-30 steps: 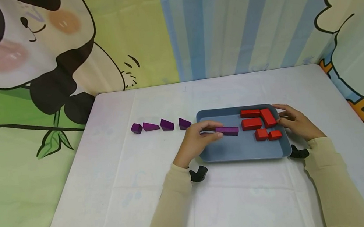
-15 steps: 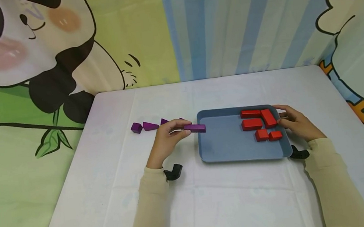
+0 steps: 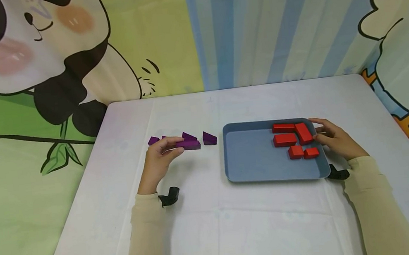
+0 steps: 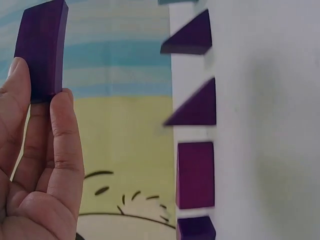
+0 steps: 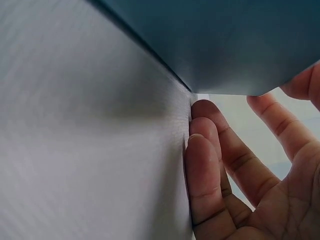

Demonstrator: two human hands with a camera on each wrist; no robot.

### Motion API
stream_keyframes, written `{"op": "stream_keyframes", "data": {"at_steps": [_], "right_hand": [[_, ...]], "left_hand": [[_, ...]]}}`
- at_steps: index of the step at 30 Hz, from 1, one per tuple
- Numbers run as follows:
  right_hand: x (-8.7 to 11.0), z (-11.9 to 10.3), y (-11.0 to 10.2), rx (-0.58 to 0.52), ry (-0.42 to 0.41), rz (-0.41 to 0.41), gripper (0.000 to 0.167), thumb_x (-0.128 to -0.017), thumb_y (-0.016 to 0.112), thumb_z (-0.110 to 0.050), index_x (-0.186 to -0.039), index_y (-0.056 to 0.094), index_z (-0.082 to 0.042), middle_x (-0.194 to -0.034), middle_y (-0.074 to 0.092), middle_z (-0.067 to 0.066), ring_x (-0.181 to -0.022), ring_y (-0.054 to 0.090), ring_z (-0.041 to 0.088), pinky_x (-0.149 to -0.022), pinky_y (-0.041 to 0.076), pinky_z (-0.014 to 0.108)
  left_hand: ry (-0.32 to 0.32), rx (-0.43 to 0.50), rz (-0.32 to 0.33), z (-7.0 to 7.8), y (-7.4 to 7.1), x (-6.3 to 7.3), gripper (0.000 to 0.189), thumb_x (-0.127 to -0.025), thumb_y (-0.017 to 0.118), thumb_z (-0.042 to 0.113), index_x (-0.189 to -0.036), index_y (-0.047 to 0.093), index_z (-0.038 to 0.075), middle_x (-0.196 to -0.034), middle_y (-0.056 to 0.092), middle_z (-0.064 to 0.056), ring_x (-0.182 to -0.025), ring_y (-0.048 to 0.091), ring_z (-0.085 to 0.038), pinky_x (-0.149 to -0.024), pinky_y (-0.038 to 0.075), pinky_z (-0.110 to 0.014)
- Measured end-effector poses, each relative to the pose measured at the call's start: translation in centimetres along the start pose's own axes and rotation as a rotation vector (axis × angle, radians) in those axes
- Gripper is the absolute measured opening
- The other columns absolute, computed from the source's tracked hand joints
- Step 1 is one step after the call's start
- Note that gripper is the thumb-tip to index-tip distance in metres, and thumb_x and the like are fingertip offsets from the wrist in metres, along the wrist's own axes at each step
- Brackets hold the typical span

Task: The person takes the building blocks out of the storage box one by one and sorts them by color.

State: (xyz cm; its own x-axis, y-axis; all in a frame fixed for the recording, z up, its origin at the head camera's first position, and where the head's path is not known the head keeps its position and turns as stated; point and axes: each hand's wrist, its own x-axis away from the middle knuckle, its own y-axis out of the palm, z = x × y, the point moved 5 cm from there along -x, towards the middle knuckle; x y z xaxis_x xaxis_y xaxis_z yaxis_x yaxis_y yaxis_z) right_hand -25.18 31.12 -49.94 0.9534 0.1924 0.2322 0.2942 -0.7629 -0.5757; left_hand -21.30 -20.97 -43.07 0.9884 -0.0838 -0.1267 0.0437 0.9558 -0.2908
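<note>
My left hand is above the left part of the table, pinching a purple rectangular block between thumb and fingers. In the left wrist view that held block stands upright at the fingertips. Behind it runs a row of several purple blocks, including a wedge at the right end and a cube-like one at the left; the hand partly covers the row. My right hand touches the right rim of a blue-grey tray. The right wrist view shows its fingers extended beside the tray's outer wall.
Several red blocks lie in the right half of the tray. A white cloth covers the table. Cartoon-printed fabric hangs behind it. Black wrist straps show at both cuffs.
My left hand has moved left from over the tray, carrying the purple block to the front of the purple row. My right hand has stayed at the tray's right edge.
</note>
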Motion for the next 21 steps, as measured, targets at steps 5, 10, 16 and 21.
{"op": "stream_keyframes", "data": {"at_steps": [5, 10, 16, 21], "right_hand": [[0.1, -0.2, 0.0, 0.009, -0.009, 0.0, 0.064, -0.114, 0.044, -0.02, -0.172, 0.019, -0.011, -0.155, 0.041, 0.042, -0.135, 0.047, 0.059, -0.1, 0.048, 0.068], [0.0, -0.4, 0.1, 0.006, -0.008, -0.007, 0.064, -0.115, 0.045, -0.022, -0.172, 0.019, -0.011, -0.156, 0.038, 0.042, -0.136, 0.046, 0.06, -0.102, 0.047, 0.07], [0.1, -0.3, 0.0, 0.006, -0.009, -0.008, 0.065, -0.116, 0.046, -0.025, -0.172, 0.017, -0.01, -0.157, 0.034, 0.044, -0.137, 0.043, 0.062, -0.107, 0.042, 0.078], [0.0, 0.1, 0.0, 0.002, -0.018, -0.012, 0.064, -0.117, 0.046, -0.026, -0.171, 0.018, -0.008, -0.157, 0.034, 0.044, -0.136, 0.044, 0.062, -0.105, 0.044, 0.075]], "left_hand": [[-0.014, -0.022, 0.066, -1.0, -2.2, 0.6, 0.028, -0.1, 0.077, 0.001, -0.127, 0.074, -0.006, -0.123, 0.073, -0.021, -0.104, 0.069, -0.005, -0.095, 0.058, -0.019], [-0.037, -0.063, 0.13, -1.5, -4.3, 1.3, 0.029, -0.1, 0.077, 0.004, -0.128, 0.074, -0.005, -0.128, 0.072, -0.023, -0.106, 0.068, -0.002, -0.095, 0.056, -0.016], [-0.072, -0.12, 0.155, -2.0, -6.3, 1.5, 0.032, -0.102, 0.077, 0.01, -0.132, 0.074, -0.002, -0.135, 0.071, -0.021, -0.11, 0.066, -0.001, -0.097, 0.054, -0.013], [-0.085, -0.169, 0.197, -2.2, -8.4, 1.1, 0.033, -0.102, 0.076, 0.01, -0.133, 0.073, -0.002, -0.134, 0.071, -0.022, -0.108, 0.066, -0.001, -0.095, 0.053, -0.011]]}}
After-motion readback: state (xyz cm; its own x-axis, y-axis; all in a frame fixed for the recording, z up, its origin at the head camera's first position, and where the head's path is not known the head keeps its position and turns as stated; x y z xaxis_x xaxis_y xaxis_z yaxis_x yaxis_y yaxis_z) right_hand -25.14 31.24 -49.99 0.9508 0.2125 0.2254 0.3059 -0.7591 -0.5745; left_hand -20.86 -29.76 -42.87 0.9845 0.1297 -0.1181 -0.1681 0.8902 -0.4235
